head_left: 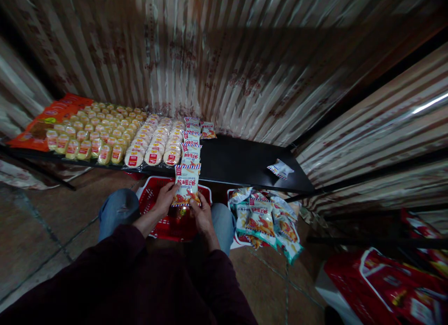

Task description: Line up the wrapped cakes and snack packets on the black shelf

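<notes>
Between my two hands is a snack bag (188,185) with striped edges and a red corner label, held at the shelf's front edge. My left hand (165,198) grips its left side, and my right hand (202,213) pinches its lower right corner. Just beyond it, a row of matching snack bags (191,153) runs back along the shelf (238,162). One more bag (208,130) lies beside the far end of that row. Under my hands, between my knees, stands a red basket (149,199), its inside partly hidden by my hands.
Left of the row are round packaged cakes (153,152), small yellow wrapped cakes (84,148) and an orange bag (66,106). A lone packet (280,169) lies toward the shelf's right end. Heaped snack bags (261,217) fill a basket at right. Red packages (395,283) sit lower right.
</notes>
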Tool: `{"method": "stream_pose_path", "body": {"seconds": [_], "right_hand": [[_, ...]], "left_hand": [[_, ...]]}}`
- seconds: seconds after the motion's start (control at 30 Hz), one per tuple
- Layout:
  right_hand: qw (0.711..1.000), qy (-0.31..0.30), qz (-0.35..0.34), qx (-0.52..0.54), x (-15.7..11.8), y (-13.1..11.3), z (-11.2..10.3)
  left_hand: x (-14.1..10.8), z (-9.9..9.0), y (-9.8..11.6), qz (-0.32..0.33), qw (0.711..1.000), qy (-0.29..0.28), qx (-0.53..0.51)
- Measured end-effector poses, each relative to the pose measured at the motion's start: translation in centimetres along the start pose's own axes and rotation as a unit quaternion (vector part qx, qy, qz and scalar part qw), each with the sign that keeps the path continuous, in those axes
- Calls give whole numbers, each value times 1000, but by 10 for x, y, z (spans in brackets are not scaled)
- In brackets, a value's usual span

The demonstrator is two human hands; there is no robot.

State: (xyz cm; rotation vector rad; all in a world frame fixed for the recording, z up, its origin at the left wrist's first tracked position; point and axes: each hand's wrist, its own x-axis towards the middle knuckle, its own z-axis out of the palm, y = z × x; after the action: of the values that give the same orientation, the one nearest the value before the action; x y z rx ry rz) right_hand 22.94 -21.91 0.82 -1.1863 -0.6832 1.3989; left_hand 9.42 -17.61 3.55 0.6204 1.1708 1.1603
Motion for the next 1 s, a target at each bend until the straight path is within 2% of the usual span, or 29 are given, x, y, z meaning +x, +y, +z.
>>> {"method": "stream_pose_path", "body": {"seconds": [0.23,0.43,0.67,0.87,1.0], "right_hand": [[998,5,28,51,-6,-14,5],[998,36,11,51,-4,-10,2],[997,52,1,62,-6,-20,1],[994,98,-15,35,-4,-21,-3],[992,125,-23,10,-4,-23,-8]], "left_hand": [[-2,5,3,14,1000,-17,18],[0,11,6,14,999,-18,26],[-1,22,13,17,999,-32,25],[-1,22,8,84,993,-4,88],[-10,19,8,147,978,41,142]]}}
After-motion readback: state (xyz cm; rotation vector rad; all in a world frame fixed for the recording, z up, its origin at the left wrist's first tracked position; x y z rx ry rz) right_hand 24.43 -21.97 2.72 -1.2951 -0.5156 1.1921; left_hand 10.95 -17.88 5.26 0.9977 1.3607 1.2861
